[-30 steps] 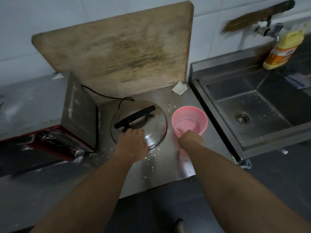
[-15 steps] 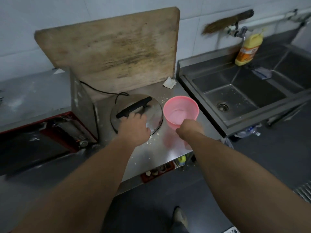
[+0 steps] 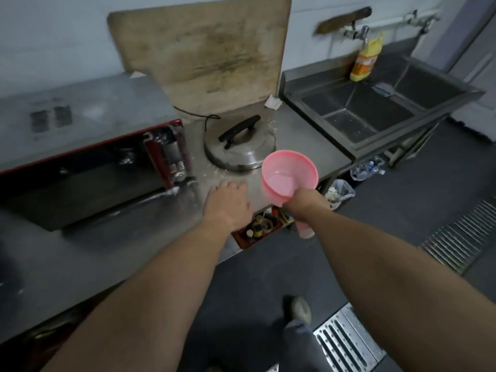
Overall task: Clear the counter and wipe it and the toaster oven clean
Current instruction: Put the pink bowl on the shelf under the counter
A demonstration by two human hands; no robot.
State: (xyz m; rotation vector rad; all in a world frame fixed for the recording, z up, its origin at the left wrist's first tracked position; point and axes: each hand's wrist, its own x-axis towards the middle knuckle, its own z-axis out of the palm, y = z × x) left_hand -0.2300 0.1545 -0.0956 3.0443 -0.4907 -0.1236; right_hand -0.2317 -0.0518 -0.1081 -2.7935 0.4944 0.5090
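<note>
My right hand grips the handle of a pink plastic scoop with a little water in it, held above the front edge of the steel counter. My left hand lies flat on the counter with fingers spread, in front of a round metal lid with a black handle. The toaster oven, steel with red trim, stands at the left, its door open. Crumbs lie scattered around the lid.
A big worn wooden cutting board leans on the wall behind the lid. A crumpled white paper lies by it. The steel sink with a yellow bottle is at the right. A tray of small jars sits under the counter.
My left hand came off the lid and slid back to the counter's front. My right hand lifted the pink scoop up and toward me. The view pulled back and to the right.
</note>
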